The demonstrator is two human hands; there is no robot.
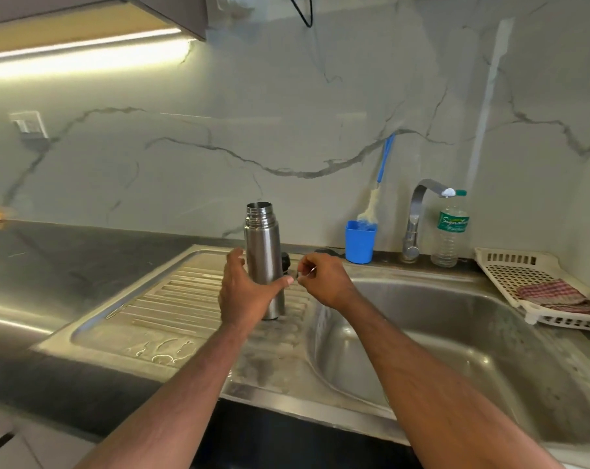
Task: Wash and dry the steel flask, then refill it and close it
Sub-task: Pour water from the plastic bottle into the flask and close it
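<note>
- Hands first: your left hand (244,292) wraps the steel flask (264,258) low on its body, thumb across the front, fingers curled behind.
- Your right hand (320,280) sits just right of the flask, fingertips pinched on something small and shiny; can't tell what.
- Flask stands upright, mouth uncapped, on the ribbed drainboard (172,299) left of the sink basin (456,350).
- Dark cap (285,259) sits just behind the flask, partly hidden.
- Water beads near the drainboard's front edge.
- Farther back on the surface: blue cup (359,243) holding a bottle brush (375,201), faucet (418,218), plastic water bottle (451,231).
- Far right: white rack (510,265) with a checked cloth (557,296) on it.
</note>
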